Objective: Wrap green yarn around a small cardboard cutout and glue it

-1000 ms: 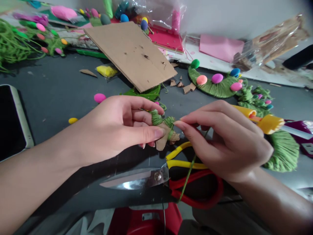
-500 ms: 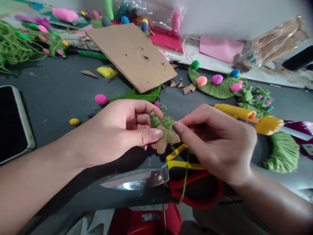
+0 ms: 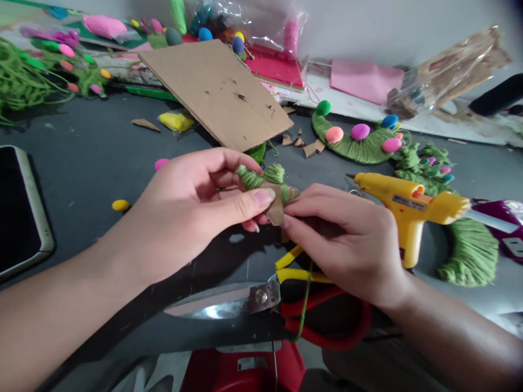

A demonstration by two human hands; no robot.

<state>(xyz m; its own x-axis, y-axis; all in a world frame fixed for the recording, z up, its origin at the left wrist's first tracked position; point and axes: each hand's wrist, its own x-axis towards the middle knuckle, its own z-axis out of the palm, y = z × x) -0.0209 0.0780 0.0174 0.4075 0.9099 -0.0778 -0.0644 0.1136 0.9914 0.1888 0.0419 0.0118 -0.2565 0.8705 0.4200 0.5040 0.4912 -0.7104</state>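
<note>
A small cardboard cutout (image 3: 275, 206), partly wrapped in green yarn (image 3: 273, 173), is pinched between the thumb and fingers of my left hand (image 3: 204, 190). The fingertips of my right hand (image 3: 347, 234) are closed at the cutout's right side, on the green yarn, whose loose strand (image 3: 304, 305) hangs below over the scissors. Scissors (image 3: 261, 295) with yellow and red handles lie beneath both hands, blades toward the left.
A yellow glue gun (image 3: 408, 204) lies right of my right hand, near a green yarn-wrapped arc (image 3: 472, 253). Behind are a cardboard sheet (image 3: 220, 87) and a decorated green crescent (image 3: 355, 142). A phone (image 3: 24, 207) lies at the left.
My left hand has moved up a little with the cutout, which has tilted. My right hand has shifted left and its fingertips now sit lower on the cutout's side, uncovering more of the glue gun.
</note>
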